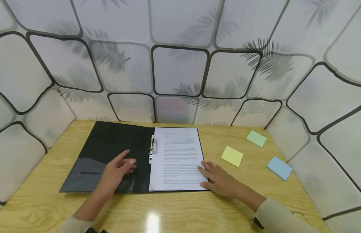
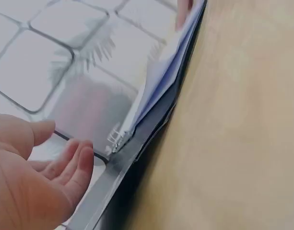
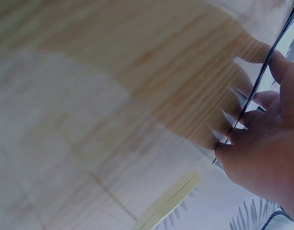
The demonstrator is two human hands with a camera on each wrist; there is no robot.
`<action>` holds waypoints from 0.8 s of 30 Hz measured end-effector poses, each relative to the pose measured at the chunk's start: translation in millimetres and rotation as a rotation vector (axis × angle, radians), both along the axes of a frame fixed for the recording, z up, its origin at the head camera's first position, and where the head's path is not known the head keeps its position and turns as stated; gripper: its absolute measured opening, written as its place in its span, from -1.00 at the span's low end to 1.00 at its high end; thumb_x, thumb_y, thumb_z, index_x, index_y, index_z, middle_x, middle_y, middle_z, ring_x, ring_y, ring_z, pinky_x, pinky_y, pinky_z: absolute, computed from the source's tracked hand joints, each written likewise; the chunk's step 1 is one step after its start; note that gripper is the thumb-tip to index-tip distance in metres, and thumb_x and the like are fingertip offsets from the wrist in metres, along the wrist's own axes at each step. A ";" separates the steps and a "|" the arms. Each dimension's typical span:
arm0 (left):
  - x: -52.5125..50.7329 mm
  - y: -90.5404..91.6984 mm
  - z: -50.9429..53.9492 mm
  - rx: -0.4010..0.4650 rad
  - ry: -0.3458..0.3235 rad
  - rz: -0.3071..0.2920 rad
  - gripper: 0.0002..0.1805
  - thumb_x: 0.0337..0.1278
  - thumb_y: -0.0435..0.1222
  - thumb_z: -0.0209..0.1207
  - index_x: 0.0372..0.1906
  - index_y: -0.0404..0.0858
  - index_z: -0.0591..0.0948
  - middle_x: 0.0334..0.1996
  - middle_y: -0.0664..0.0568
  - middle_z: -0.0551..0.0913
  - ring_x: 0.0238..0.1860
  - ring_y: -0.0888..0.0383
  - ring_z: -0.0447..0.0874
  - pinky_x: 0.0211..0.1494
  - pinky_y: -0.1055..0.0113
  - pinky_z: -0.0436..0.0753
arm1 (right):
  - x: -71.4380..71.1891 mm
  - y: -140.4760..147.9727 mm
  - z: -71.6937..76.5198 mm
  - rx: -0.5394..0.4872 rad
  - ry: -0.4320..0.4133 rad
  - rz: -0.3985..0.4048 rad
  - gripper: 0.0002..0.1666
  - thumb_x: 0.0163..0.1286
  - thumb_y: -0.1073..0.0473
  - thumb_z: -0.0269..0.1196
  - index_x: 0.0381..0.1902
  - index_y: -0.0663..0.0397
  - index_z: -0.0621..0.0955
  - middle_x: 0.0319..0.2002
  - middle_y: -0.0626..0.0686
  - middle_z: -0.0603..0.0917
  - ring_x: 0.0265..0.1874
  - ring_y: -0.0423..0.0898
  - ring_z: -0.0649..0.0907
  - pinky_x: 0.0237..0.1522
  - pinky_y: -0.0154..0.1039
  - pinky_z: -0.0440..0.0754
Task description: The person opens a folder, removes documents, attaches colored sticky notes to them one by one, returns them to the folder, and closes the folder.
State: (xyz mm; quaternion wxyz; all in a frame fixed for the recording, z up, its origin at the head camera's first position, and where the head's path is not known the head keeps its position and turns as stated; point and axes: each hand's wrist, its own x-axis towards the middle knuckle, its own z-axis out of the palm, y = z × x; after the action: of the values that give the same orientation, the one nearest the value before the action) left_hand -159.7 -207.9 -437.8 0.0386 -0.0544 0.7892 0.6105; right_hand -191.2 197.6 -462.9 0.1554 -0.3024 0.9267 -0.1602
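Observation:
A black folder [image 1: 122,136] lies opened flat, its metal clip [image 1: 152,149] at the spine. Printed white sheets [image 1: 180,155] rest on its right half. My left hand [image 1: 114,173] is over the left cover's lower part, fingers loosely bent and holding nothing; in the left wrist view the hand [image 2: 46,172] is beside the folder [image 2: 151,117], with a gap between. The fingertips of my right hand [image 1: 221,181] rest on the sheets' lower right edge. In the right wrist view that hand [image 3: 266,134] touches the folder's edge [image 3: 257,81].
Right of the folder, a yellow note pad [image 1: 232,156], a green one [image 1: 256,139] and a blue one [image 1: 279,168] lie on the wooden table [image 1: 180,210]. A patterned wall [image 1: 180,71] stands behind and on both sides.

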 end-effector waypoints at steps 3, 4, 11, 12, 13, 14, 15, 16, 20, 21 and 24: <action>34.9 -9.4 1.9 0.073 -0.107 0.059 -0.28 0.51 -0.10 0.10 0.60 -0.14 0.12 0.15 -0.13 0.66 -0.05 0.28 0.72 0.05 0.38 0.68 | -0.3 0.9 -1.4 0.008 0.007 0.004 -0.16 0.57 -0.29 -0.03 0.60 0.03 0.15 0.62 0.17 0.00 0.60 0.24 -0.04 0.54 0.27 -0.04; 44.1 -13.1 0.7 0.100 -0.143 0.073 -0.28 0.52 -0.11 0.09 0.61 -0.15 0.11 0.12 -0.10 0.68 -0.06 0.27 0.73 0.04 0.37 0.69 | -0.4 1.1 -1.6 0.011 0.008 0.003 -0.16 0.57 -0.29 -0.03 0.60 0.03 0.15 0.62 0.17 0.00 0.60 0.24 -0.04 0.54 0.27 -0.04; 86.3 -35.5 -18.6 0.141 -0.348 0.092 -0.21 0.54 -0.21 0.04 0.62 -0.34 -0.08 -0.09 -0.13 0.79 -0.17 0.05 0.81 -0.11 0.22 0.76 | -0.3 0.7 -0.4 0.009 0.003 0.008 -0.15 0.57 -0.30 -0.04 0.61 0.02 0.14 0.62 0.16 -0.01 0.60 0.23 -0.05 0.55 0.26 -0.06; 88.4 -36.5 -20.8 0.146 -0.357 0.096 -0.19 0.53 -0.23 0.06 0.62 -0.32 -0.10 -0.08 -0.15 0.78 -0.18 0.04 0.82 -0.12 0.21 0.76 | -0.4 0.8 -0.2 0.010 0.004 0.009 -0.14 0.57 -0.30 -0.04 0.61 0.02 0.13 0.62 0.16 -0.01 0.60 0.23 -0.05 0.55 0.26 -0.06; 89.5 -36.6 -22.4 0.153 -0.358 0.100 -0.17 0.52 -0.25 0.06 0.63 -0.29 -0.13 -0.06 -0.16 0.78 -0.18 0.03 0.82 -0.12 0.20 0.77 | -0.3 1.2 0.1 0.009 0.007 0.009 -0.14 0.57 -0.30 -0.04 0.61 0.03 0.14 0.62 0.16 -0.01 0.60 0.23 -0.05 0.55 0.26 -0.06; 89.6 -36.0 -23.5 0.161 -0.353 0.102 -0.16 0.52 -0.26 0.07 0.64 -0.25 -0.15 -0.02 -0.16 0.76 -0.16 0.04 0.82 -0.11 0.21 0.76 | -0.2 1.7 0.5 0.012 0.008 0.006 -0.15 0.57 -0.29 -0.03 0.61 0.03 0.14 0.62 0.16 -0.01 0.60 0.23 -0.05 0.55 0.25 -0.06; 89.0 -34.6 -24.4 0.161 -0.340 0.105 -0.13 0.50 -0.24 0.10 0.64 -0.21 -0.16 0.00 -0.17 0.75 -0.15 0.05 0.81 -0.09 0.21 0.76 | 0.0 2.2 1.0 0.014 0.010 0.004 -0.15 0.57 -0.29 -0.03 0.61 0.03 0.14 0.62 0.16 -0.01 0.60 0.23 -0.05 0.55 0.25 -0.06; 88.1 -32.7 -24.5 0.158 -0.325 0.109 -0.12 0.49 -0.23 0.11 0.65 -0.17 -0.16 0.02 -0.18 0.73 -0.13 0.07 0.81 -0.06 0.22 0.76 | 0.2 2.7 1.5 0.016 0.011 0.004 -0.16 0.58 -0.28 -0.02 0.61 0.04 0.14 0.62 0.17 -0.01 0.60 0.23 -0.04 0.55 0.25 -0.06; 84.4 -23.7 -21.5 0.047 -0.256 0.115 -0.14 0.48 -0.10 0.13 0.65 -0.08 -0.07 0.07 -0.11 0.70 -0.09 0.28 0.76 0.02 0.35 0.71 | 1.4 2.5 3.6 -0.006 0.000 0.009 -0.17 0.58 -0.24 0.00 0.60 0.08 0.15 0.61 0.21 0.01 0.59 0.27 -0.04 0.54 0.28 -0.07; 83.6 -21.0 -20.3 0.022 -0.238 0.123 -0.16 0.48 -0.08 0.13 0.64 -0.06 -0.03 0.08 -0.11 0.69 -0.09 0.34 0.74 0.03 0.39 0.69 | 1.7 2.1 4.1 -0.010 -0.002 0.011 -0.17 0.58 -0.24 0.00 0.60 0.08 0.15 0.61 0.21 0.01 0.59 0.28 -0.04 0.54 0.29 -0.07; 81.4 -13.0 -16.6 -0.028 -0.185 0.130 -0.23 0.50 -0.07 0.10 0.63 -0.04 0.05 0.22 -0.16 0.61 -0.10 0.49 0.67 0.01 0.52 0.62 | 2.3 0.7 3.7 -0.005 -0.005 0.006 -0.17 0.58 -0.24 0.00 0.60 0.06 0.14 0.62 0.20 0.00 0.59 0.27 -0.05 0.54 0.28 -0.07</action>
State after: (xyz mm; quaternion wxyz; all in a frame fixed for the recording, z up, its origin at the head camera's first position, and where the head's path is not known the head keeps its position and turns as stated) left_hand -78.3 -220.9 -454.5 0.0707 -0.1622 0.7854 0.5932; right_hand -188.8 198.4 -459.2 0.1577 -0.3051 0.9249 -0.1629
